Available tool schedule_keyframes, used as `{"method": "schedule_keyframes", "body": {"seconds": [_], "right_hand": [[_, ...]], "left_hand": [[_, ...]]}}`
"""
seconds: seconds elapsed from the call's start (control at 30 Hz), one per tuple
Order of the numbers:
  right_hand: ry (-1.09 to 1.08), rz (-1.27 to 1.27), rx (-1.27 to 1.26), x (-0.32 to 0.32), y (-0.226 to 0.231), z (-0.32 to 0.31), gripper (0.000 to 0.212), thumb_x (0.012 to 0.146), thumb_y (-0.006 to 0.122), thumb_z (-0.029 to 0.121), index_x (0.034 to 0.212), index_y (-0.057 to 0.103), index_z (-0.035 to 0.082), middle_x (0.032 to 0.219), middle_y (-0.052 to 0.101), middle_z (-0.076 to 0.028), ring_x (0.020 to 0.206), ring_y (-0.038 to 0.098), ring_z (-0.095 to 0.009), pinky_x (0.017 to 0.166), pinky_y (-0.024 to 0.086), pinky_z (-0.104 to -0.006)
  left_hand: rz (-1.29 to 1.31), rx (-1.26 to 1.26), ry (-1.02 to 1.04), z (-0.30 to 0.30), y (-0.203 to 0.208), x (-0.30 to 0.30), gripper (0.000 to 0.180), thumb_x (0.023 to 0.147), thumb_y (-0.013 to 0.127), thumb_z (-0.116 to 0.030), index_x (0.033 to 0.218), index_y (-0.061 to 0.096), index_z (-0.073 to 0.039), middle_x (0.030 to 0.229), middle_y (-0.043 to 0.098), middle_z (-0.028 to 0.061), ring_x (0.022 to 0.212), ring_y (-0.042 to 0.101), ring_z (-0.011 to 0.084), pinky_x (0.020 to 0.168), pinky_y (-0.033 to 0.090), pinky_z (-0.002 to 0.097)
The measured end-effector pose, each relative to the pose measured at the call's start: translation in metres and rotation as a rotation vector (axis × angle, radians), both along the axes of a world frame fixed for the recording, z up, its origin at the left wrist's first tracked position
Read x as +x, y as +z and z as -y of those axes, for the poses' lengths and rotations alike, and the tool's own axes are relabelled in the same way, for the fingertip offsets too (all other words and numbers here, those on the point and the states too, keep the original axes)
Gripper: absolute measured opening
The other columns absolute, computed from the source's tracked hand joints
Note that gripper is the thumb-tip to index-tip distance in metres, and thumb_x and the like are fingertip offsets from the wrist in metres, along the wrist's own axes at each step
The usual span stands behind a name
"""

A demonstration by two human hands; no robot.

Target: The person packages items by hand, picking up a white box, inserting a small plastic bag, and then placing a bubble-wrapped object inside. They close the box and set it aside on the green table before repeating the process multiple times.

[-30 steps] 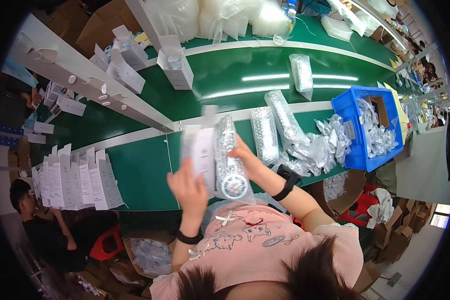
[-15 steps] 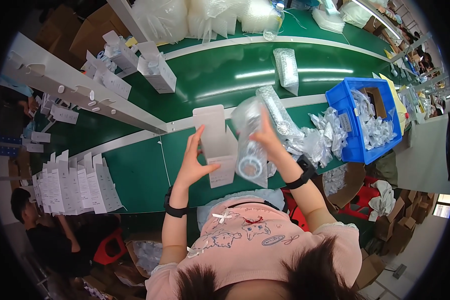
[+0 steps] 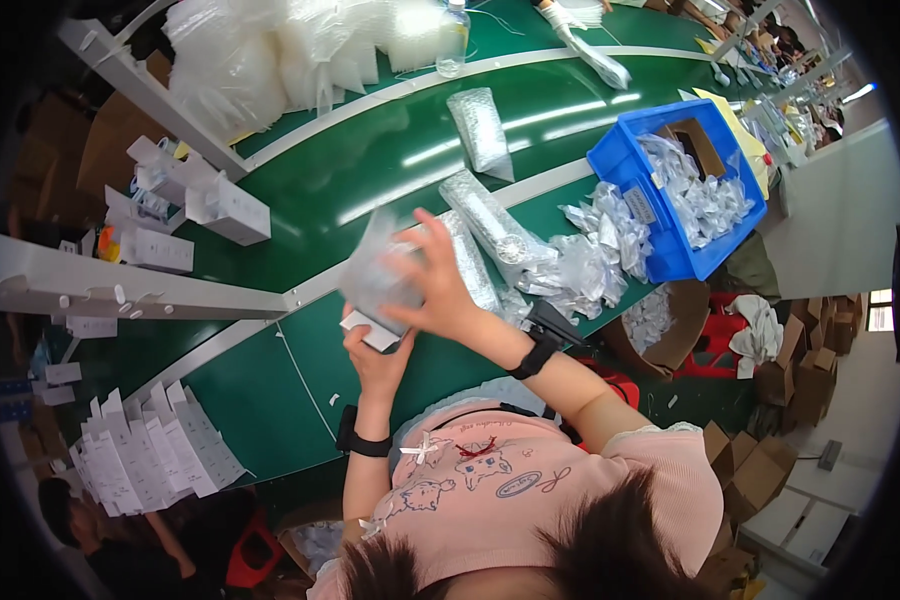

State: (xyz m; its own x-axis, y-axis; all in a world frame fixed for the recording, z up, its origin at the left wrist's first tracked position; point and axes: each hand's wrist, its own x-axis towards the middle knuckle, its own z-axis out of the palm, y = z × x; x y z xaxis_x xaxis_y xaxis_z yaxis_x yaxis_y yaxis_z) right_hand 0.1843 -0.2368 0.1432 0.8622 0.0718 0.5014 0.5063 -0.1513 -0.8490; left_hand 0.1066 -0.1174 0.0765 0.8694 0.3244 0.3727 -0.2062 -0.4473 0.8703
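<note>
In my left hand (image 3: 375, 365) is a white cardboard box (image 3: 370, 328), tilted, its near end facing me. A clear plastic bag (image 3: 372, 270) stands up at the box's far side, blurred by motion. My right hand (image 3: 435, 285) is curved against the bag, thumb low near the box and fingers spread higher up. What is inside the bag cannot be made out now, and how deep it sits in the box is hidden. Just right of my right hand lie bubble-wrap sleeves (image 3: 490, 220) and crumpled clear bags (image 3: 575, 275) on the green table (image 3: 315, 375).
A blue bin (image 3: 635, 185) full of small clear bags stands at right. White boxes (image 3: 160, 455) are lined up at left, with open filled boxes (image 3: 228, 212) beyond the metal post (image 3: 140, 285). Another bubble-wrap sleeve (image 3: 480, 130) and a bottle (image 3: 452, 40) lie farther back.
My right hand has brought the bag leftward to the box, which my left hand has tipped over. The bag and box were apart before. The whole view has shifted.
</note>
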Motion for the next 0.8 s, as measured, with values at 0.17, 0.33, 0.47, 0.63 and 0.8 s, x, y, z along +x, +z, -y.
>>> {"method": "schedule_keyframes", "body": {"seconds": [0.17, 0.33, 0.47, 0.63, 0.8], "right_hand": [[0.128, 0.207, -0.406, 0.031, -0.018, 0.063, 0.041, 0.067, 0.069, 0.015, 0.107, 0.061, 0.015, 0.123, 0.043, -0.013, 0.119, 0.035, -0.032, 0.097, 0.029, -0.0437], [-0.458, -0.343, -1.455, 0.123, -0.088, 0.201, 0.032, 0.063, 0.066, 0.018, 0.094, 0.062, 0.009, 0.099, 0.056, -0.011, 0.095, 0.051, -0.03, 0.073, 0.046, -0.0403], [-0.37, -0.581, -1.71, 0.14, -0.142, 0.263, 0.022, 0.061, 0.067, 0.021, 0.08, 0.065, 0.009, 0.093, 0.059, -0.009, 0.093, 0.053, -0.029, 0.07, 0.046, -0.0416], [-0.492, 0.097, -1.522, 0.125, -0.117, 0.24, 0.014, 0.07, 0.064, 0.018, 0.078, 0.065, 0.006, 0.079, 0.061, -0.006, 0.076, 0.057, -0.023, 0.061, 0.045, -0.0376], [-0.076, -0.252, -0.494, 0.095, -0.038, 0.181, 0.013, 0.075, 0.062, 0.009, 0.087, 0.063, 0.004, 0.078, 0.061, -0.006, 0.07, 0.057, -0.013, 0.056, 0.045, -0.0282]], "left_hand": [[0.107, 0.144, 0.013, -0.02, -0.016, 0.006, 0.074, 0.056, 0.081, -0.007, 0.103, 0.024, -0.009, 0.132, 0.022, 0.0253, 0.117, 0.035, 0.0334, 0.096, 0.031, 0.04], [-0.049, 0.037, 0.095, -0.033, -0.022, -0.019, 0.073, 0.061, 0.079, -0.011, 0.108, 0.023, -0.008, 0.131, 0.023, 0.0232, 0.119, 0.033, 0.0332, 0.098, 0.027, 0.0395], [-0.065, -0.022, 0.128, -0.035, -0.003, -0.025, 0.072, 0.063, 0.077, -0.014, 0.114, 0.026, -0.006, 0.124, 0.032, 0.0197, 0.117, 0.036, 0.0301, 0.096, 0.029, 0.0379], [-0.091, 0.236, 0.214, -0.035, 0.041, -0.021, 0.052, 0.065, 0.073, -0.013, 0.107, 0.043, -0.004, 0.115, 0.04, 0.0149, 0.108, 0.042, 0.0253, 0.089, 0.035, 0.0351], [-0.199, 0.251, 0.28, -0.035, 0.063, -0.011, 0.021, 0.064, 0.07, -0.004, 0.08, 0.056, 0.0, 0.089, 0.052, 0.0076, 0.079, 0.051, 0.0158, 0.067, 0.041, 0.0271]]}}
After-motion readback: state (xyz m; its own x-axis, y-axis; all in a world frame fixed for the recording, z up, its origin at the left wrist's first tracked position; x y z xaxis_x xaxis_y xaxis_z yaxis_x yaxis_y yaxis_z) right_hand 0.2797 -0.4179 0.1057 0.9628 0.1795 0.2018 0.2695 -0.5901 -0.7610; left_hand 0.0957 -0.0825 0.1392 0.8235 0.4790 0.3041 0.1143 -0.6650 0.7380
